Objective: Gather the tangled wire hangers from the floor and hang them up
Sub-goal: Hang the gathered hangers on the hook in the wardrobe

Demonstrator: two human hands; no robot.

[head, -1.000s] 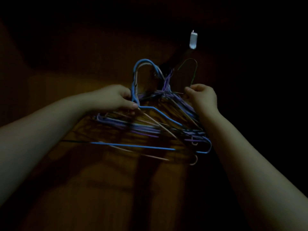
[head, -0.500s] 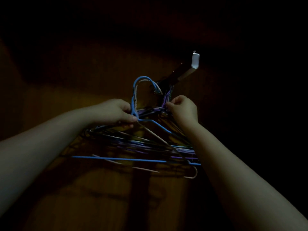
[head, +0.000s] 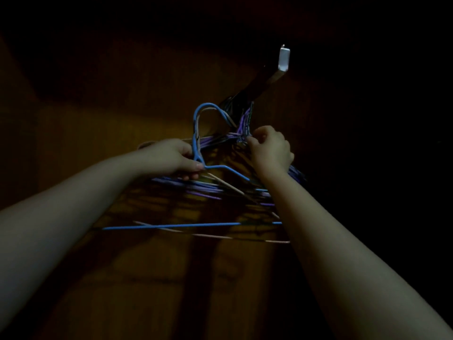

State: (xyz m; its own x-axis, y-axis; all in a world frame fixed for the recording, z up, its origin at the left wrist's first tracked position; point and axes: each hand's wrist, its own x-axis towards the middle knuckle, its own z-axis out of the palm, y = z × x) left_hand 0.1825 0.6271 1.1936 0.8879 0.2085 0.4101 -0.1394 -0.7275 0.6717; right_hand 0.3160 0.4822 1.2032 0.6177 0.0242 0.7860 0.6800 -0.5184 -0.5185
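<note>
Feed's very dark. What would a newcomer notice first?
Centre frame, a tangle of blue, purple and pale wire hangers is held against a dim brown wooden panel. The left hand grips the bright blue hanger at its neck; the right hand pinches the purple necks beside it. Upper right, a shiny metal hook catches the light.

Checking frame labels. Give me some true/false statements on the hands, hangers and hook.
1. The left hand grips the blue wire hanger at its neck. True.
2. The right hand hangs idle, clear of the hangers. False: it pinches the purple hangers just below their hooks.
3. The metal hook sits above both hands. True.
4. The hangers lie on the floor. False: both hands hold the bundle up near the metal hook.
</note>
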